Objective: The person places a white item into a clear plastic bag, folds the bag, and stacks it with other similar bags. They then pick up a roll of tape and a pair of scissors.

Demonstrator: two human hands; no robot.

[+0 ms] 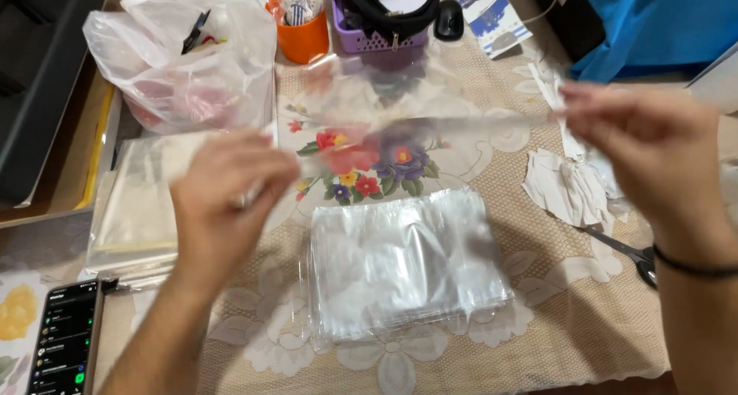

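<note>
my left hand and right hand each pinch one end of a clear plastic sleeve, fingers closed together on it, stretching it in the air above the stack of clear bags on the counter. the sleeve hangs just behind that stack, over the flower print of the cloth. i think the thin film could slip from a pinch or cling to itself if i pull unevenly, and it could tear if i tug hard. left of the stack lies a flatter pile of sleeves, and a phone nearer me; right of it sit torn paper bits and scissors, partly under my wrist. behind it stand a white bag and an orange cup. the sleeve's edges are blurred, so its shape is hard to tell.
</note>
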